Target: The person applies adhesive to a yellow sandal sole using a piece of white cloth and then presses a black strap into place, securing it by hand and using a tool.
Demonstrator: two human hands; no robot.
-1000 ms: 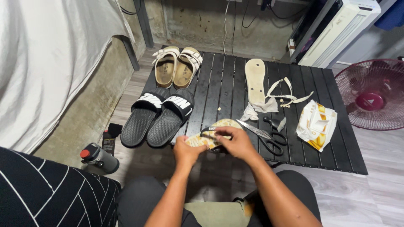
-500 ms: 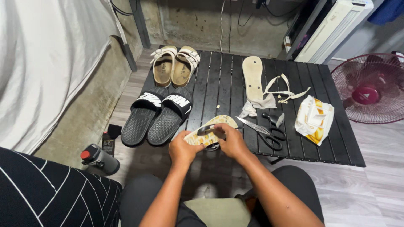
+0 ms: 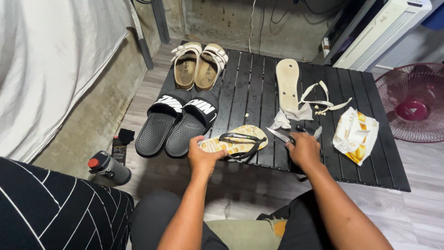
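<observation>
A yellow patterned flip-flop [image 3: 231, 144] with a black strap lies at the front edge of the black slatted low table [image 3: 249, 78]. My left hand [image 3: 203, 159] grips its heel end. My right hand [image 3: 303, 150] is apart from it, to the right, closed over the black handles of a pair of scissors [image 3: 280, 135] whose blades point left on the table. Just behind the scissors lie a crumpled white cloth [image 3: 289, 115], a bare cream sole [image 3: 287, 85] and its loose cream straps [image 3: 323, 99].
Black slides [image 3: 178, 122] and beige buckled sandals [image 3: 199, 67] stand on the table's left half. A white and yellow packet [image 3: 356, 134] lies at the right. A red fan [image 3: 411, 102] stands at the far right, and a grey bottle [image 3: 108, 166] on the floor at the left.
My right hand has left the flip-flop and moved right onto the scissors. The flip-flop now lies flat, held only by my left hand.
</observation>
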